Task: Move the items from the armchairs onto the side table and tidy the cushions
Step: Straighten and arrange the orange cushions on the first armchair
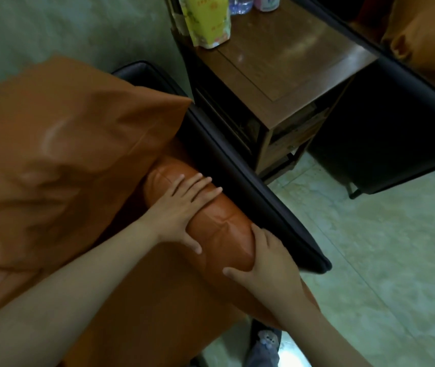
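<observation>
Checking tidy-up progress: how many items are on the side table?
3, at the far end of the side table: yellow pouch, clear bottle, pink bottle, left to right. Others may be off-frame.

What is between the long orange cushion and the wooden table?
The armchair's dark armrest lies between the cushion and the side table, in the head view.

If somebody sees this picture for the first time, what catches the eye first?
The orange roll cushion at the centre, against the armchair's dark arm: the left hand lies flat on it, the right hand grips its near end. Above, a yellow pouch stands on the wooden side table.
</observation>
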`<action>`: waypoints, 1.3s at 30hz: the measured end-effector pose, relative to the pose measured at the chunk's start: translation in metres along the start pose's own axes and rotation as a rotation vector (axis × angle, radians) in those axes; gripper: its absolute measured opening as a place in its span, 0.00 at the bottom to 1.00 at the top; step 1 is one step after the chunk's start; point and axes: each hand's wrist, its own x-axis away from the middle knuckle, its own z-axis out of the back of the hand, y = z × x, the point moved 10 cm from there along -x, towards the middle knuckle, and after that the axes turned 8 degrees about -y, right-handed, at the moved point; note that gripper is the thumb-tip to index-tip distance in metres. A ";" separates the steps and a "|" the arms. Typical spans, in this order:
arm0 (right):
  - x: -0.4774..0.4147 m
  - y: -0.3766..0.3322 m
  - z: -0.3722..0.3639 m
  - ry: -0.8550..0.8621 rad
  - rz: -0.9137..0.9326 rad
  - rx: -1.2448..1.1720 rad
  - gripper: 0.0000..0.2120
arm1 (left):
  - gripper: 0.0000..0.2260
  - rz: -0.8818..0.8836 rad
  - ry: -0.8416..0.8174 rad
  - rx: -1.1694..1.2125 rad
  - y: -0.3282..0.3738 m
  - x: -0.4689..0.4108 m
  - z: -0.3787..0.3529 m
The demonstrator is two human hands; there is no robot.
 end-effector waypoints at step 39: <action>-0.007 -0.005 -0.010 0.139 0.013 0.184 0.50 | 0.57 0.124 -0.071 -0.133 0.023 -0.015 0.015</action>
